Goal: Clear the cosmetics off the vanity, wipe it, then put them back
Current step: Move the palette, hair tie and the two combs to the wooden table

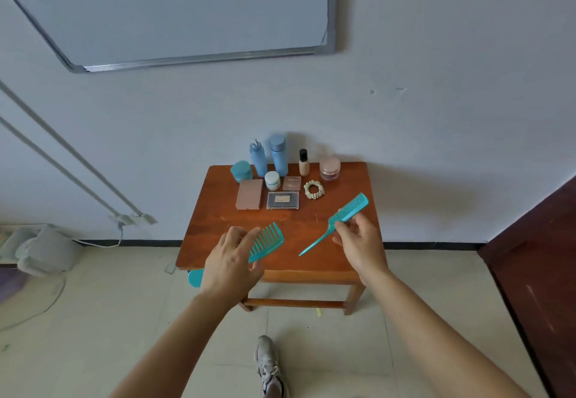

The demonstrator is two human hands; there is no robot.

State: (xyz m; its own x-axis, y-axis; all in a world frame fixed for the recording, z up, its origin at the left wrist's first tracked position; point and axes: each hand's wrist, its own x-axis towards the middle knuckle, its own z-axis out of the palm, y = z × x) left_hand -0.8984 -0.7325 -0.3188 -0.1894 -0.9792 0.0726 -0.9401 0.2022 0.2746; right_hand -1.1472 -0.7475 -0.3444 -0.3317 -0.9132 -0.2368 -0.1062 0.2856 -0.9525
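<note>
- A white wall (436, 54) carries a whiteboard (187, 8); the floor (343, 351) is pale tile.
- A small wooden tabletop (218, 207) stands against the wall.
- The left hand (232, 260) holds a teal wide comb (268, 241) over the front edge. The right hand (360, 245) pinches a teal tail comb (346, 210) above the right side.
- Back row: teal jar (241, 171), two blue bottles (278, 156), foundation bottle (304, 164), pink jar (329, 167).
- In front of these: brown palette (249, 194), white jar (272, 180), dark case (282, 200) with a label too small to read, scrunchie (314, 189).

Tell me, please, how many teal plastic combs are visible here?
2. A wide-toothed teal plastic comb is in the left hand over the brown wooden table; a teal plastic tail comb is pinched by the right hand. None seems hidden.
</note>
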